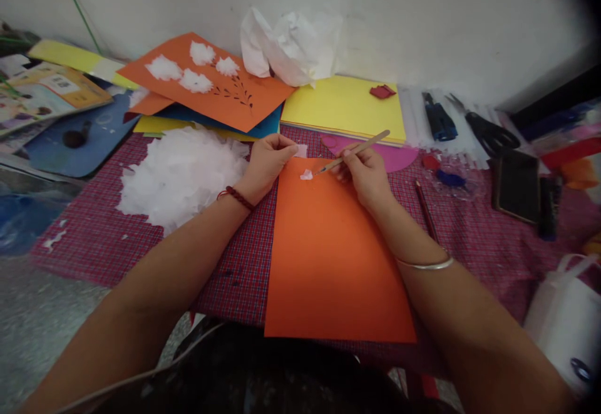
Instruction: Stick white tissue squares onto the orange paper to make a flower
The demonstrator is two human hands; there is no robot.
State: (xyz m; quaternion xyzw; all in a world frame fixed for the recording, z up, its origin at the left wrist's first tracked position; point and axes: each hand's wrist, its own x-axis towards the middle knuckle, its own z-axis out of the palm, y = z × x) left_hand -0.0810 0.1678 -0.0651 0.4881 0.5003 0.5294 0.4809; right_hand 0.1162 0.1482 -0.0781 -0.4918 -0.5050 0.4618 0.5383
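An orange paper sheet [328, 257] lies in front of me on a checked cloth [244, 257]. My left hand [267, 160] rests at the sheet's top left corner, fingers pinched on a small white paper piece [301, 150]. My right hand [365, 173] grips a thin wooden brush [357, 149], its tip touching a small white tissue bit [306, 175] on the sheet.
A heap of white tissue pieces [181, 176] lies left. Behind are an orange sheet with white tufts [206, 82], a yellow sheet [345, 107], crumpled white paper [286, 44], a pink disc [397, 157], scissors [488, 129], a pencil [426, 210], a dark phone [516, 185], a white container [563, 320].
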